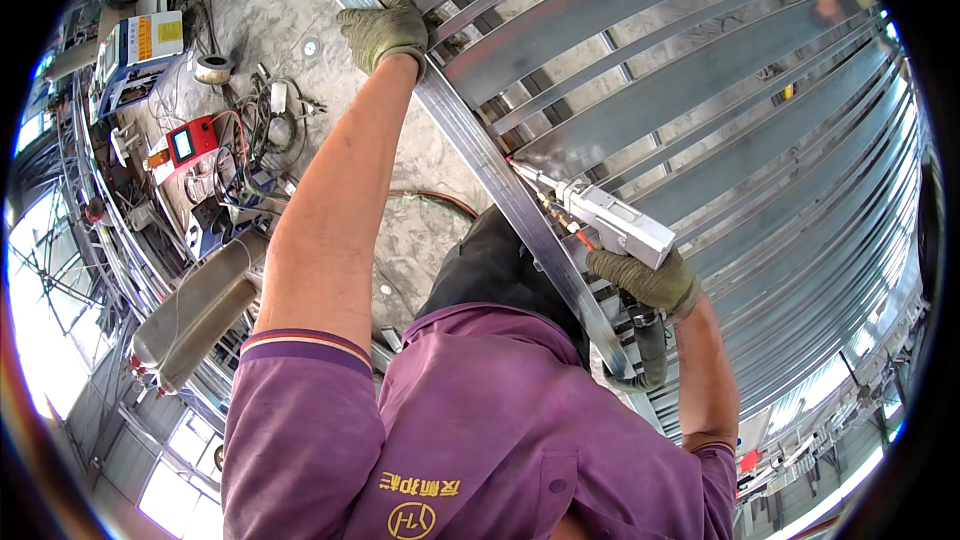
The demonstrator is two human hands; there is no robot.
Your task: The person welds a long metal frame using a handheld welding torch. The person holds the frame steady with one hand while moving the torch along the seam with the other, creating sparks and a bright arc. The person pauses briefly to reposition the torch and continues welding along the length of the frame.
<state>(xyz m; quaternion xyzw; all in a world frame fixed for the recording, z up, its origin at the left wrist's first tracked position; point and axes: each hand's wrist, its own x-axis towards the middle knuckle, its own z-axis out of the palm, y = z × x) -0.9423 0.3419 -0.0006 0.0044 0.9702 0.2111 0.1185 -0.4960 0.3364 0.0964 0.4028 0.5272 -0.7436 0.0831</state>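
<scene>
Left hand (385, 28), in an olive work glove, was closed over the long grey steel edge rail (500, 185) of a slatted galvanised steel frame (700, 90), apparently to steady it. Right hand (645, 280), likewise gloved, was wrapped around the grip of a white handheld welding gun (600, 215), nozzle tip touching the rail partway down. Concrete floor (260, 10) left of the rail lay open nearby; a red box-shaped machine (190, 140) and cables stood well apart.
</scene>
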